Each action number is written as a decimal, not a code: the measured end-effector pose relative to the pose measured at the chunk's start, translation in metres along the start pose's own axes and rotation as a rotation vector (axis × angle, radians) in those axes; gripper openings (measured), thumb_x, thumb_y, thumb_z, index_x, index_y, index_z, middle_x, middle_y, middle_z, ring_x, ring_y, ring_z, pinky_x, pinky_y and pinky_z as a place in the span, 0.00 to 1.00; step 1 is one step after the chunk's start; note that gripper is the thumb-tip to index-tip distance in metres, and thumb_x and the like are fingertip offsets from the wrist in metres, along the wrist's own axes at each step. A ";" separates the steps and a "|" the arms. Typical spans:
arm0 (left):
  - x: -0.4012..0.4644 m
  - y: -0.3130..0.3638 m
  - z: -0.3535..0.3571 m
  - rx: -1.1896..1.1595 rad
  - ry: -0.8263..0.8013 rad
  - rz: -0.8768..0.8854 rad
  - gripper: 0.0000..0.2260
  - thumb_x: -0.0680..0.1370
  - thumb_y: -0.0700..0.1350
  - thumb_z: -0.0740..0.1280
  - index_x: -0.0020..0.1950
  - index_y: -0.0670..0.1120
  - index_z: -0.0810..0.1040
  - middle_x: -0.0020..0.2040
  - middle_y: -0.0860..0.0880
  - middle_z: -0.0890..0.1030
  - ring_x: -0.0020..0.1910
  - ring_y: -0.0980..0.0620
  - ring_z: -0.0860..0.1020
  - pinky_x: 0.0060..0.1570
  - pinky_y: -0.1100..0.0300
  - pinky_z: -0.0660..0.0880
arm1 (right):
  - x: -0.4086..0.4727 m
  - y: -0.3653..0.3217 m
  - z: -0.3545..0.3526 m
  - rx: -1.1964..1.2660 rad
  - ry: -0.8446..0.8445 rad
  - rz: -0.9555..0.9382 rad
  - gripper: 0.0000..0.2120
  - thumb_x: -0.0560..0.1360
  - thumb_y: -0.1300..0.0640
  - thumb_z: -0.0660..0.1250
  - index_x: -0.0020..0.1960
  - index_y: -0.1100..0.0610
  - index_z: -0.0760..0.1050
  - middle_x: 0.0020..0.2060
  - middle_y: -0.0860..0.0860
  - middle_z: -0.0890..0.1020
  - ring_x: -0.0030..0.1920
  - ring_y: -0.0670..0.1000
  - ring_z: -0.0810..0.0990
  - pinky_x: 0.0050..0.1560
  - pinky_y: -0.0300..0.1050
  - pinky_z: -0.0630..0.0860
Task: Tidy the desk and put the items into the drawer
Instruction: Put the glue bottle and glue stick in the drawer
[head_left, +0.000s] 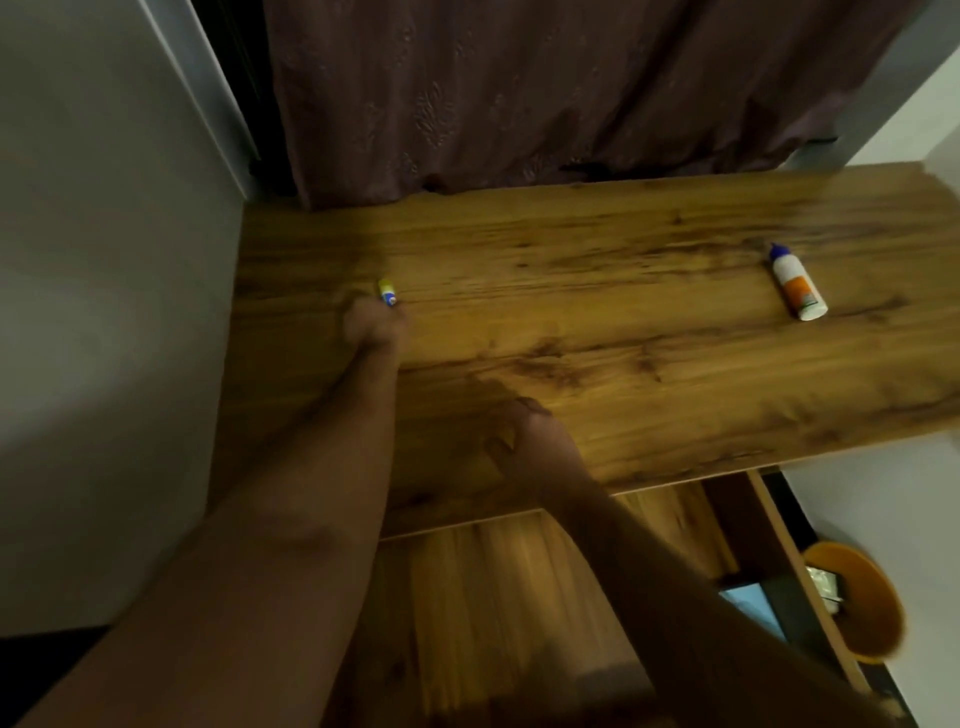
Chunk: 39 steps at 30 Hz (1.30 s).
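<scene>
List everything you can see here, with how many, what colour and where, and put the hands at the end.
desk: one, brown wood grain, across the middle
small tube: one, yellow and blue, on the desk's left part, at the left hand's fingertips
glue bottle: one, white with orange label and blue cap, lying on the desk's right part
curtain: one, dark purple, behind the desk
wall: grey-white, left
round object: one, orange, lower right below the desk
left hand: one, at the small tube; grip blurred
right hand: one, fingers loosely curled over the desk's near part
</scene>
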<state>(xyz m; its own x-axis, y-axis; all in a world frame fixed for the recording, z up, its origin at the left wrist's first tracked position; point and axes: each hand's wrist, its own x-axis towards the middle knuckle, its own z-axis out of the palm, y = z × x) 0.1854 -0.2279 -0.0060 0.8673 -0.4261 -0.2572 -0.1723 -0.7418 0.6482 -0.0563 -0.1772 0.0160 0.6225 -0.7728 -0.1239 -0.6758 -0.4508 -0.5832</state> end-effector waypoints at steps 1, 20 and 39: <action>-0.012 0.006 0.001 -0.031 -0.033 0.023 0.16 0.74 0.50 0.68 0.54 0.39 0.82 0.52 0.39 0.83 0.53 0.39 0.80 0.51 0.51 0.76 | 0.001 0.003 -0.005 0.003 0.012 0.000 0.14 0.74 0.54 0.69 0.59 0.56 0.78 0.55 0.55 0.80 0.53 0.56 0.79 0.52 0.45 0.75; -0.219 0.133 0.181 -0.548 -0.583 0.129 0.10 0.81 0.47 0.63 0.41 0.47 0.68 0.29 0.49 0.68 0.23 0.54 0.66 0.22 0.63 0.64 | 0.017 0.187 -0.177 0.171 0.306 0.240 0.16 0.74 0.55 0.69 0.61 0.57 0.78 0.55 0.55 0.82 0.56 0.55 0.80 0.58 0.46 0.75; -0.261 0.234 0.301 -0.609 -0.552 -0.035 0.10 0.82 0.47 0.61 0.61 0.45 0.72 0.53 0.48 0.79 0.50 0.50 0.80 0.46 0.52 0.78 | 0.117 0.369 -0.269 -0.243 -0.044 0.472 0.29 0.75 0.41 0.62 0.73 0.51 0.66 0.77 0.59 0.55 0.74 0.63 0.58 0.73 0.58 0.60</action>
<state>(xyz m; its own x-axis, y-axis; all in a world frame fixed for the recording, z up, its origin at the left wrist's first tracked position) -0.2217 -0.4460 -0.0025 0.4860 -0.7189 -0.4970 0.2717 -0.4162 0.8677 -0.3391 -0.5541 0.0029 0.2412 -0.8995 -0.3643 -0.9550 -0.1533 -0.2538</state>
